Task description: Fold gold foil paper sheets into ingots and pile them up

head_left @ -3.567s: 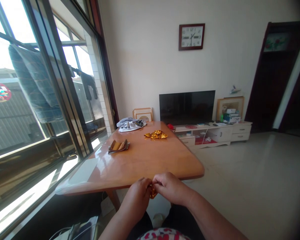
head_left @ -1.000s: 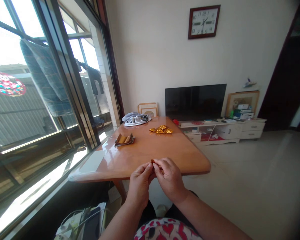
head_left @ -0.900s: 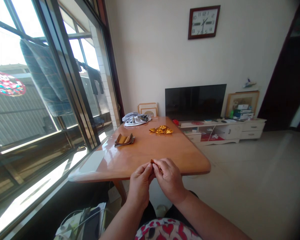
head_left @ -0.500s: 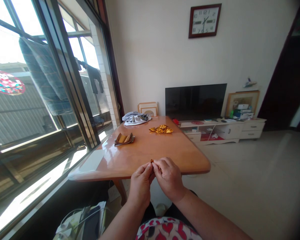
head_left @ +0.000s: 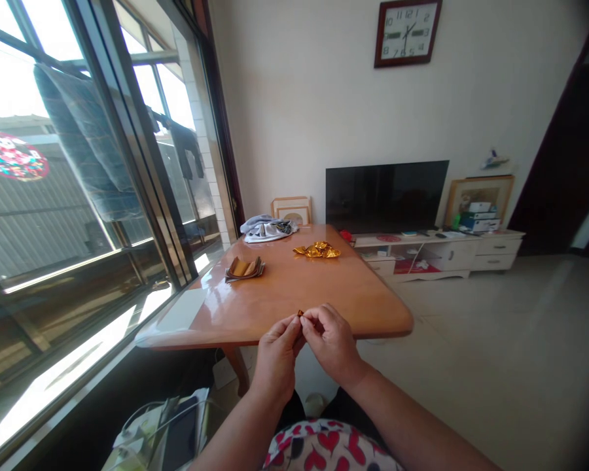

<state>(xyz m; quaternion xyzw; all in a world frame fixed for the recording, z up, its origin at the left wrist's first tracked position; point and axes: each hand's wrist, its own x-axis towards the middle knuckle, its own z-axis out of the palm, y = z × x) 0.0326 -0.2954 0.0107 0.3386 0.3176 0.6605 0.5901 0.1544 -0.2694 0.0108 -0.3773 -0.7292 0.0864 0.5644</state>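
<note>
My left hand (head_left: 278, 347) and my right hand (head_left: 332, 341) meet just over the near edge of the table (head_left: 343, 291). Between their pinched fingertips is a small folded piece of gold-brown paper (head_left: 300, 313); most of it is covered by the fingers. Farther up the tabletop lies a small heap of shiny gold folded foil pieces (head_left: 318, 250). To the left of the heap, a curled stack of gold-brown paper sheets (head_left: 244, 267) rests on the wood, apart from both hands.
A bundle of grey and white cloth (head_left: 267, 229) sits at the table's far end. A pale sheet (head_left: 182, 309) lies at the near left corner. Beyond stand a television (head_left: 387, 196) and a low white cabinet (head_left: 493, 261). Windows (head_left: 127, 131) run along the left.
Both hands keep their pinch on the small paper piece, with slight shifts of the fingers, the right hand's most. The view has tilted a little; the things on the table stay put.
</note>
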